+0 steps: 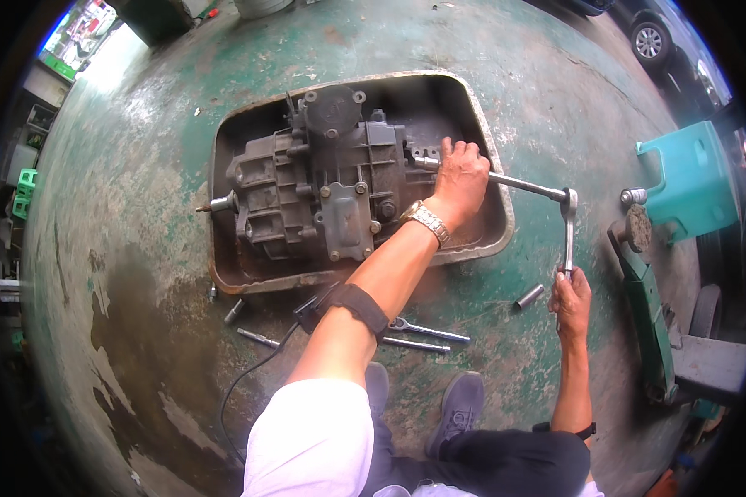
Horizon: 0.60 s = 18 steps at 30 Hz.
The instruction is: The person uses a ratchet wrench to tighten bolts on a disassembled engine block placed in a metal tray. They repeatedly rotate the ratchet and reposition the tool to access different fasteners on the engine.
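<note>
A greasy grey gearbox (294, 178) lies in a shallow metal pan (507, 224) on the floor. Over the gearbox's right end, my left hand (462, 178) is closed around a long extension bar (529, 186). The bar's socket (427, 163) points at that end; whether it sits on a bolt is hard to see. At the bar's outer end is the head of a ratchet wrench (569, 217), its handle pointing back toward me. My right hand (572, 300) grips this handle, right of the pan.
Near my shoes lie a second ratchet (431, 331), a steel bar (417, 344), a shorter bar (258, 337) and loose sockets, one (530, 296) beside my right hand. On the right stand a green floor jack (645, 319) and a teal plastic stool (695, 182). A dark stain (153, 323) marks the left floor.
</note>
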Each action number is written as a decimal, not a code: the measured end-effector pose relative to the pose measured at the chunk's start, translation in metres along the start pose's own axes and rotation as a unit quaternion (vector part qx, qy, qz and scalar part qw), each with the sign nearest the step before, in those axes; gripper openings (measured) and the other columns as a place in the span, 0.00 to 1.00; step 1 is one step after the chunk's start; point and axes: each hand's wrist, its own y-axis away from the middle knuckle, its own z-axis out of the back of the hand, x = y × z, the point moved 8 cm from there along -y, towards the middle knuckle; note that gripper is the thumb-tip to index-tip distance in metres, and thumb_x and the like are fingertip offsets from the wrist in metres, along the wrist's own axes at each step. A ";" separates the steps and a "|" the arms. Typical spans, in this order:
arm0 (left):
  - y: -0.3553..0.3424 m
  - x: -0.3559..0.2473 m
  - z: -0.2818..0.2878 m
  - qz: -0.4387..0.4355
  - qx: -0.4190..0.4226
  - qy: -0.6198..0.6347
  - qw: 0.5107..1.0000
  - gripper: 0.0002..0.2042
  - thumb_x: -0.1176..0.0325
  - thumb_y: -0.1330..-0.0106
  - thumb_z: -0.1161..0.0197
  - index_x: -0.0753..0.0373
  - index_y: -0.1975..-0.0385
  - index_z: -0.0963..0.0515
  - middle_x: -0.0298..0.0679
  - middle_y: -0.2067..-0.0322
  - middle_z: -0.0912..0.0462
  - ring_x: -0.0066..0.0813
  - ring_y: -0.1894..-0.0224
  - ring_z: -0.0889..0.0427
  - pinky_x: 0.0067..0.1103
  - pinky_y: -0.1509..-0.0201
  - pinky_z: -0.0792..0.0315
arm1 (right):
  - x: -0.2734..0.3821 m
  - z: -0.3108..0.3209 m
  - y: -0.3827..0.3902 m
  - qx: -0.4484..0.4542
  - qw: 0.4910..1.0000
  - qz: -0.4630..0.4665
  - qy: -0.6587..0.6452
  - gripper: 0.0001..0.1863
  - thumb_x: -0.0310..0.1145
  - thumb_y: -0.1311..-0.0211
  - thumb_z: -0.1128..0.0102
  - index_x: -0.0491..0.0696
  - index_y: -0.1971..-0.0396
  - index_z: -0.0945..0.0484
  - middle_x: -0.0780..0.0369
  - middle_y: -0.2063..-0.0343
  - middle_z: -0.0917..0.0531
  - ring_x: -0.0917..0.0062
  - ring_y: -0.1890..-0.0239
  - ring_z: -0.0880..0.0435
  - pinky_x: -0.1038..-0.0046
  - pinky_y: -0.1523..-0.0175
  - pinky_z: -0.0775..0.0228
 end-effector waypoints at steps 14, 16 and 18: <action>0.003 0.022 -0.015 0.070 -0.021 0.069 0.995 0.05 0.79 0.49 0.42 0.65 0.72 0.23 0.47 0.66 0.25 0.43 0.57 0.26 0.32 0.50 0.32 | 0.016 -0.011 -0.021 -0.009 0.999 0.029 0.034 0.09 0.32 0.32 0.44 0.45 0.57 0.28 0.71 0.81 0.32 0.91 0.86 0.38 0.86 0.83 0.43; 0.004 0.024 -0.015 0.075 -0.025 0.080 0.994 0.05 0.80 0.50 0.42 0.65 0.72 0.23 0.48 0.66 0.25 0.44 0.57 0.26 0.33 0.50 0.32 | 0.014 -0.012 -0.023 -0.011 0.999 0.033 0.035 0.09 0.33 0.32 0.44 0.45 0.58 0.28 0.71 0.81 0.32 0.90 0.86 0.37 0.86 0.83 0.43; 0.003 0.026 -0.015 0.075 -0.028 0.081 0.994 0.06 0.80 0.50 0.42 0.65 0.72 0.23 0.48 0.66 0.25 0.44 0.57 0.27 0.33 0.51 0.32 | 0.012 -0.012 -0.027 -0.017 0.999 0.023 0.036 0.09 0.33 0.32 0.43 0.45 0.58 0.28 0.71 0.82 0.32 0.90 0.85 0.37 0.86 0.82 0.43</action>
